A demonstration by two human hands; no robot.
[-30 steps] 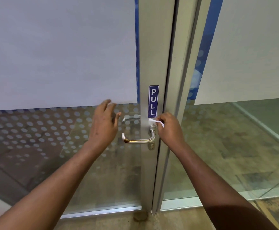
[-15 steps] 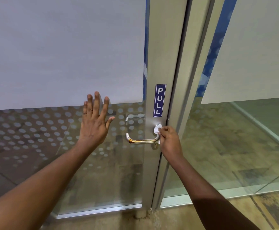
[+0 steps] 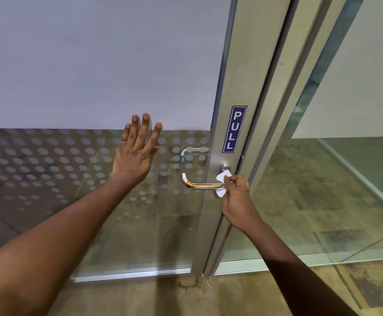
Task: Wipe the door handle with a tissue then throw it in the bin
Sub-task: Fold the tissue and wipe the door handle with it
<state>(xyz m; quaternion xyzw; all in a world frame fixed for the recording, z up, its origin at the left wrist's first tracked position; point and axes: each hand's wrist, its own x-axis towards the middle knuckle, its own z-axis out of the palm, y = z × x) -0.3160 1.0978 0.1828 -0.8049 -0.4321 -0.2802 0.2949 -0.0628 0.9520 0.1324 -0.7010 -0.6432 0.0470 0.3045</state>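
Observation:
A silver lever door handle (image 3: 197,184) sticks out from the metal door frame, with a brown smear running along its bar. My right hand (image 3: 237,197) grips a white tissue (image 3: 222,184) wrapped around the handle's right end, close to its round base. My left hand (image 3: 137,151) lies flat on the glass door to the left of the handle, fingers spread and pointing up, holding nothing. No bin is in view.
A blue PULL sign (image 3: 234,129) is stuck on the door frame above the handle. A second handle (image 3: 192,151) shows through the dotted glass. A fixed glass panel (image 3: 322,190) stands to the right. The brown floor (image 3: 186,297) lies below.
My right hand has slid the tissue from the handle's base down onto the bar's right end. My left hand has flattened against the glass with fingers raised. The view has shifted a little.

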